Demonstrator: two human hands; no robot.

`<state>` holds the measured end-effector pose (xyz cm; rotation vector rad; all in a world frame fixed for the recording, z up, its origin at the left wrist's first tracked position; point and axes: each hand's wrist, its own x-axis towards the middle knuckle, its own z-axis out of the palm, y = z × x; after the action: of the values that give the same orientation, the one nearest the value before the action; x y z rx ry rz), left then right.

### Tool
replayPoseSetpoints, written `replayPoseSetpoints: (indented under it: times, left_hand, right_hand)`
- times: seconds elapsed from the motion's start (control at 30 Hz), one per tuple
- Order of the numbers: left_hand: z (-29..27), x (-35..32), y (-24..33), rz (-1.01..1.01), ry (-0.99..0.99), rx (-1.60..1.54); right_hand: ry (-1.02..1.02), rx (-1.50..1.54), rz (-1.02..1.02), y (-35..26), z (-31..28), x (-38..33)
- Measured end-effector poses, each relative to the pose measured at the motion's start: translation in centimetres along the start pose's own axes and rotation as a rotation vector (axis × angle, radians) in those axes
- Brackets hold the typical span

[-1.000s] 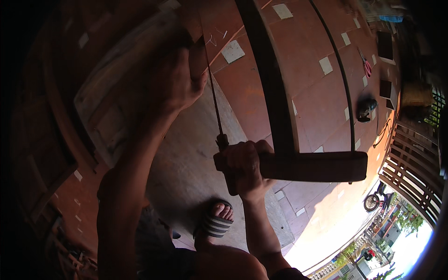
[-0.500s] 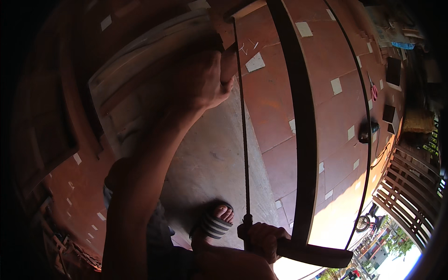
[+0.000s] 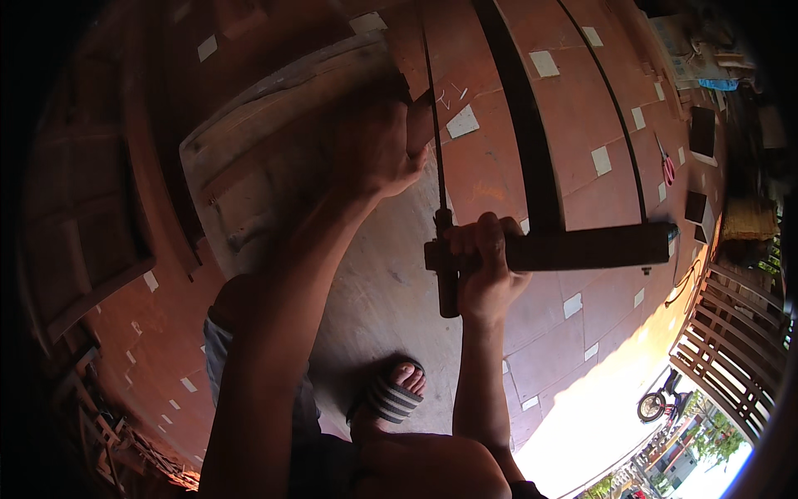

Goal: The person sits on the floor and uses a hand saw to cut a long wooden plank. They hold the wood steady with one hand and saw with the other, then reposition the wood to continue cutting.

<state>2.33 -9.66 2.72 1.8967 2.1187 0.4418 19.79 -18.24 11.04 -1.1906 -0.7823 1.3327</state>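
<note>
My right hand (image 3: 490, 266) is closed round the near end of a wooden frame saw (image 3: 532, 150), at the grip beside the dark end bar. The thin saw blade (image 3: 438, 158) runs away from that hand, nearly straight ahead, and its far end lies past the upper edge. My left hand (image 3: 378, 158) presses down on a reddish-brown wood piece (image 3: 421, 121) lying on a worn wooden board (image 3: 366, 274). Its fingers are wrapped over the piece, whose end sticks out right up against the blade. Shade hides the rest of the piece.
A foot in a striped sandal (image 3: 395, 399) stands on the board's near part. Pink-handled scissors (image 3: 667, 169) and dark blocks (image 3: 702, 133) lie on the tiled floor (image 3: 573, 308) at right. A slatted wooden frame (image 3: 723, 358) stands behind them; wooden panels (image 3: 83, 224) are at left.
My right hand has pushed the frame saw forward, away from me, so its near end bar sits farther up the view. My left hand keeps its hold on the wood piece.
</note>
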Motion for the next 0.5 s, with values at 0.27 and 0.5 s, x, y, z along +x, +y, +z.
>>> replayPoseSetpoints:
  times: [0.27, 0.5]
  left_hand:
    - [0.2, -0.7, 0.4, 0.010, 0.023, -0.067]
    - [0.2, -0.9, 0.6, -0.037, -0.029, -0.031]
  right_hand:
    - [-0.096, 0.074, 0.036, -4.9, -8.7, -16.7]
    - [-0.040, -0.011, -0.029, 1.1, -2.2, -1.7]
